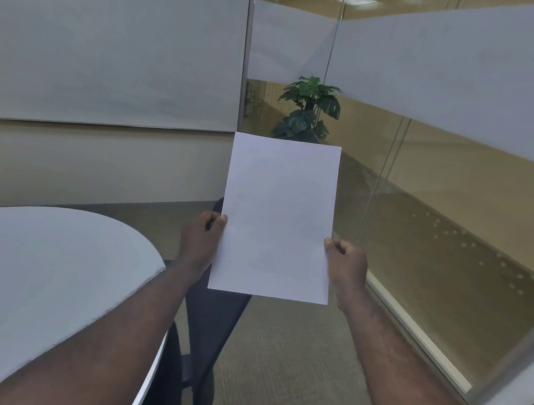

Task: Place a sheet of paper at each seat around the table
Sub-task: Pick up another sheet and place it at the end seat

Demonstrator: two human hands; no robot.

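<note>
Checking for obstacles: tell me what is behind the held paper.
Behind the paper, a dark chair shows below and at its left edge, a potted plant above. The plant's pot and the chair's top are covered.

Even, soft overhead light from ceiling panels; faint shadows, mild sheen on the whiteboard, wide-angle bending at the edges, slightly soft focus.

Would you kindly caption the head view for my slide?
Both hands, left and right, hold a blank paper beside the table.
</note>
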